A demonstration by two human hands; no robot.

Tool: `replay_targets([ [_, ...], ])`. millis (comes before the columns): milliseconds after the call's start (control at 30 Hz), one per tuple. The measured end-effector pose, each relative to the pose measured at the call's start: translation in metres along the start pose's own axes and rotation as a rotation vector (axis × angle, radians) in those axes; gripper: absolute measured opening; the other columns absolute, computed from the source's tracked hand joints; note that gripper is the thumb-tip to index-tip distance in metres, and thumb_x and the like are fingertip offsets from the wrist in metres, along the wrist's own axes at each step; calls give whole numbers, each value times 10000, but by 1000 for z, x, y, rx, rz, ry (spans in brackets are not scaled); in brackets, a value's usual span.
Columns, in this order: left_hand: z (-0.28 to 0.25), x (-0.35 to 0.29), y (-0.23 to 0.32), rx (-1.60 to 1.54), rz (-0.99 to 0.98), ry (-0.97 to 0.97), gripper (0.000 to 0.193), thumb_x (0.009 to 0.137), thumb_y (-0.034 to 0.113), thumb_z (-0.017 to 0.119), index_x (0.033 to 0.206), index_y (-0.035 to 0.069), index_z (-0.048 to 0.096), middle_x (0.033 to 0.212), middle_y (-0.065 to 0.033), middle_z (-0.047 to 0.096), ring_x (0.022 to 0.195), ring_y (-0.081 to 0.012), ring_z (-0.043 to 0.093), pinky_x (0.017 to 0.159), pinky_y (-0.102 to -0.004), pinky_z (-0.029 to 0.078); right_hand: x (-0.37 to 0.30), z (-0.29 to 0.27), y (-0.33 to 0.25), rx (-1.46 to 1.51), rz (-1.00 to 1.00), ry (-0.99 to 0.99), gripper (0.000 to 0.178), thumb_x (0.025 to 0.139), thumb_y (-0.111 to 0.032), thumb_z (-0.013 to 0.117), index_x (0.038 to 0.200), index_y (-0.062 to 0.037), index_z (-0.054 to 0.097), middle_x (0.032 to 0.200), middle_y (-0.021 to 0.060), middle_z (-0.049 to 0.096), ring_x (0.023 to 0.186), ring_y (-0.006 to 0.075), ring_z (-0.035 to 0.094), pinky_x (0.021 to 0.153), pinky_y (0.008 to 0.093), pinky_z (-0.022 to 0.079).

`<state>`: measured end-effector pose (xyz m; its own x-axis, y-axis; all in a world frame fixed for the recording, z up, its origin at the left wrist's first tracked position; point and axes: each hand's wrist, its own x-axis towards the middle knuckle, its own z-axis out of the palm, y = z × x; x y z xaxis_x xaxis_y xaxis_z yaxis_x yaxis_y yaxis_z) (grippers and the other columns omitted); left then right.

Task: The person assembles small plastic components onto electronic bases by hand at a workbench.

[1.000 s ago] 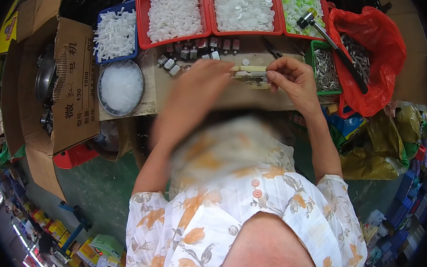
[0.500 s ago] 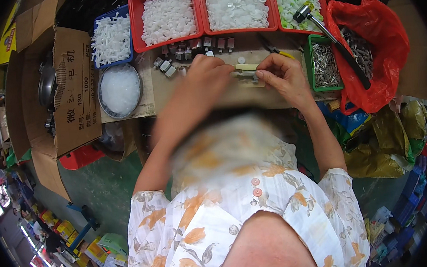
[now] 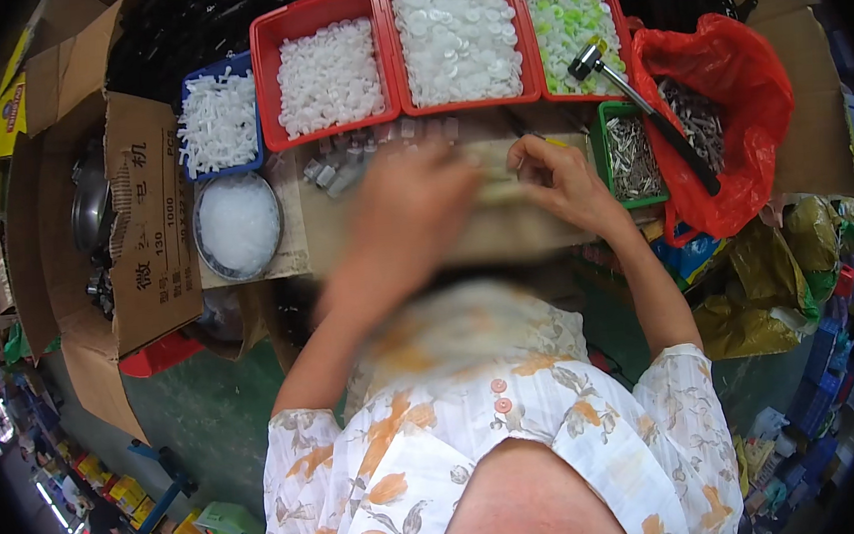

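Head view, blurred pale strip, long axis left-right

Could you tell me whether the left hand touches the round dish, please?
Apart: the head view shows tabletop between the left hand and round dish.

Near board lies free; red bins (three) block beyond.

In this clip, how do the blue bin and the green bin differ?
The blue bin holds white pieces, while the green bin holds silvery pieces. The blue bin stands on the left, just beyond the round dish; the green bin stands on the right, beside the red bag and near the right hand. Both are open-topped and hold many small loose parts.
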<state>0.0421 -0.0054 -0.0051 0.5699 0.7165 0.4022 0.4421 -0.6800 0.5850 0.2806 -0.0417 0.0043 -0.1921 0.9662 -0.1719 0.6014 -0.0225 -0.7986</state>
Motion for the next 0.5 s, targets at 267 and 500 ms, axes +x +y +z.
replay_targets([
  [267, -4, 7, 10, -19, -6, 14, 145, 764, 52, 786, 891, 50, 717, 863, -68, 630, 835, -272, 576, 705, -385, 489, 137, -84, -8, -511, -501, 545, 202, 891, -157, 675, 1050, -35, 653, 901, 166, 679, 856, 370, 668, 762, 454, 533],
  [500, -4, 3, 6, -43, -18, 26, 154, 767, 54, 789, 902, 34, 718, 872, -77, 636, 844, -276, 575, 724, -386, 493, 187, -143, -27, -997, -134, 966, 337, 801, -168, 763, 1081, -55, 612, 1140, 149, 567, 1131, 351, 534, 870, 518, 491],
])
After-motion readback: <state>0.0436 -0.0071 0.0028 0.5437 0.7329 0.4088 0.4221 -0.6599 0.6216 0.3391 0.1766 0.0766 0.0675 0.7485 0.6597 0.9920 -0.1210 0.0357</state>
